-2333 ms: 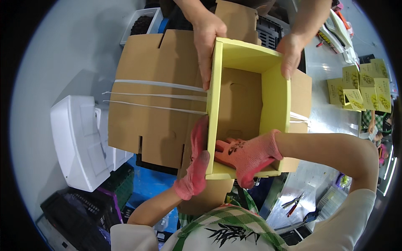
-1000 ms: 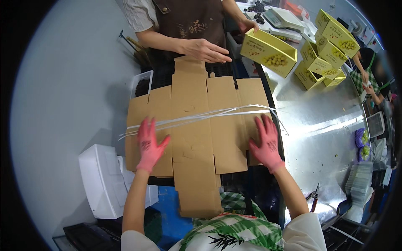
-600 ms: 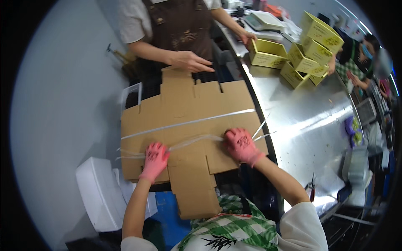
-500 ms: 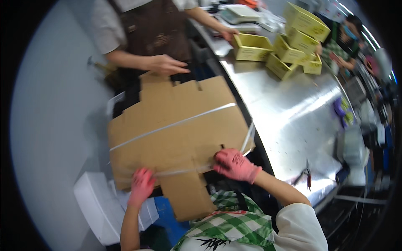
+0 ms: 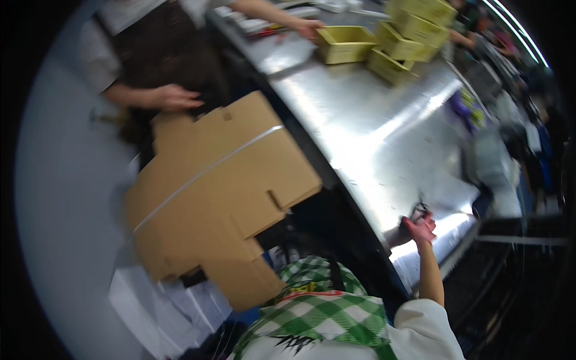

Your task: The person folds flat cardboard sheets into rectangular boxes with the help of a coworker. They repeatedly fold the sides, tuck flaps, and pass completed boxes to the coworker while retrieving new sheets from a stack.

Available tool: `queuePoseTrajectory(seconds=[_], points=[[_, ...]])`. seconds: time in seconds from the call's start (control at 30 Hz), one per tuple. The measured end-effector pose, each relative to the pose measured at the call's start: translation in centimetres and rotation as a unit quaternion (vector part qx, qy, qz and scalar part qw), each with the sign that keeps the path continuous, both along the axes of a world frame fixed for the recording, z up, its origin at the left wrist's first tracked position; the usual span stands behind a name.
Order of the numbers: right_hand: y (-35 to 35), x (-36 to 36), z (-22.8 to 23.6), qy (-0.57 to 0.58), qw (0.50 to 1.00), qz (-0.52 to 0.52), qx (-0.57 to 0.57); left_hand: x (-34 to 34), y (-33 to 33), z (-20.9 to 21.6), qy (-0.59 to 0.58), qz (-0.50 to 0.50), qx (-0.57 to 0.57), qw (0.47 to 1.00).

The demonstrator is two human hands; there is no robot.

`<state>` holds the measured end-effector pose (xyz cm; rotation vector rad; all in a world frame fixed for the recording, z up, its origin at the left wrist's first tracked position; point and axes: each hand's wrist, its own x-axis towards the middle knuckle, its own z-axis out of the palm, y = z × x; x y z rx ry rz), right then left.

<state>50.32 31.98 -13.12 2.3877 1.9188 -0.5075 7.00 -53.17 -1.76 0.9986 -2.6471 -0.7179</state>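
Note:
My right hand [image 5: 422,229], in a pink glove, is over the metal table at the handles of a small pair of pliers or snips [image 5: 419,210]. Its fingers look apart, though motion blurs them. My left hand is out of view. To the left lies a stack of flat, die-cut brown cardboard sheets [image 5: 207,198], with one pale strap [image 5: 207,171] running across it. A co-worker's bare hand [image 5: 177,97] hovers at the stack's far edge. That person's other hand [image 5: 309,29] touches a yellow open box [image 5: 347,45].
Several yellow boxes [image 5: 414,33] are piled at the far end of the metal table [image 5: 354,138]. A purple and green object [image 5: 467,111] sits by its right edge. White folded material [image 5: 162,309] lies below the cardboard, beside the grey wall [image 5: 66,198].
Both my hands have left the cardboard; the right went to the tool on the table, the left out of view. The strap near my hands no longer shows. The whole view has shifted.

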Motion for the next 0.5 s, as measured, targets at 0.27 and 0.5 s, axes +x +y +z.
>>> queuePoseTrajectory(seconds=[0.27,0.5], points=[[3.9,1.8,-2.9,0.314,0.942,-0.121,-0.019,-12.3,37.4,5.2,0.153,-0.591,-0.141,0.78],[-10.8,-24.7,16.3,0.652,0.635,0.116,-0.397,-15.1,53.9,1.7,0.042,-0.65,-0.208,0.73]])
